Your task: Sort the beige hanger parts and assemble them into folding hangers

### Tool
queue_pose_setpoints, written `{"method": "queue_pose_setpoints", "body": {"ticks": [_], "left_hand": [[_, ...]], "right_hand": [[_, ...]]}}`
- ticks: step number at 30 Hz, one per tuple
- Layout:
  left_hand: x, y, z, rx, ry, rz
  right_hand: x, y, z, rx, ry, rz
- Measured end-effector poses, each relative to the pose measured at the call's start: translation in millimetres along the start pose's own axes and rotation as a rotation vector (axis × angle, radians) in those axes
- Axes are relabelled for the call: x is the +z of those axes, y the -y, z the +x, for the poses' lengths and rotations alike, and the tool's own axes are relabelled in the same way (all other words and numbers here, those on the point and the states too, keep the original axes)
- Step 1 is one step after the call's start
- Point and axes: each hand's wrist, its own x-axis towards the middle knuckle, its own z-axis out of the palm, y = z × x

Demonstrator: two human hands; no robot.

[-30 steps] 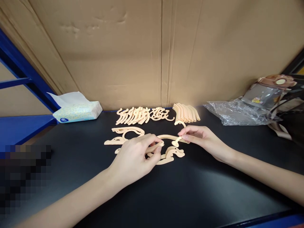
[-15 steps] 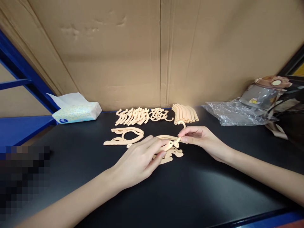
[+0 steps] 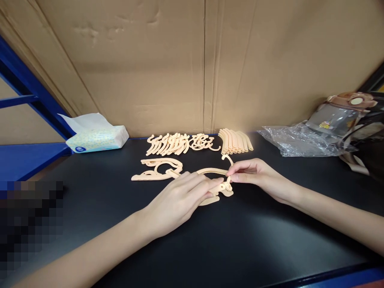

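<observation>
My left hand (image 3: 183, 196) is closed on a beige plastic hanger arm (image 3: 221, 187), whose holed end sticks out past the fingers. My right hand (image 3: 250, 172) pinches a beige hanger hook (image 3: 227, 159) by its shank, with the curved tip pointing up. The ring at the hook's base sits right at the arm's holed end; whether the two are joined I cannot tell. Beneath and behind the hands lie more beige parts, among them a curved arm (image 3: 211, 171) and a flat piece (image 3: 210, 201), partly hidden. Left of them rests a folded hanger (image 3: 162, 161).
Along the back of the black table (image 3: 192, 248) lie a row of hanger arms (image 3: 168, 144), a heap of hooks (image 3: 202, 141) and a stack of curved arms (image 3: 235, 141). A tissue pack (image 3: 97, 138) stands left; a plastic bag (image 3: 288, 142) and a bottle (image 3: 333, 118) stand right.
The hook's ring has come from beside the arm's end to right against it. My left hand's arm has shifted slightly right, and its far end now shows behind the knuckles.
</observation>
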Motion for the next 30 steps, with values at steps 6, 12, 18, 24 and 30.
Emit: {"method": "queue_pose_setpoints", "body": {"ticks": [6, 12, 18, 24, 30], "left_hand": [[2.4, 3.9, -3.2, 0.023, 0.019, 0.072], [2.3, 3.6, -3.0, 0.014, 0.028, 0.119], [1.5, 1.6, 0.0, -0.005, 0.07, 0.175], [1.1, -2.1, 2.3, -0.038, 0.1, 0.212], [-11.6, -7.4, 10.5, -0.072, 0.018, 0.256]], "right_hand": [[1.1, 4.8, -0.2, -0.028, -0.047, -0.21], [5.4, 11.6, -3.9, -0.093, -0.115, -0.341], [6.2, 11.9, -5.3, -0.203, -0.2, -0.449], [4.2, 9.3, -6.0, -0.278, -0.245, -0.586], [21.2, 8.8, -13.1, -0.349, 0.001, -0.714]]}}
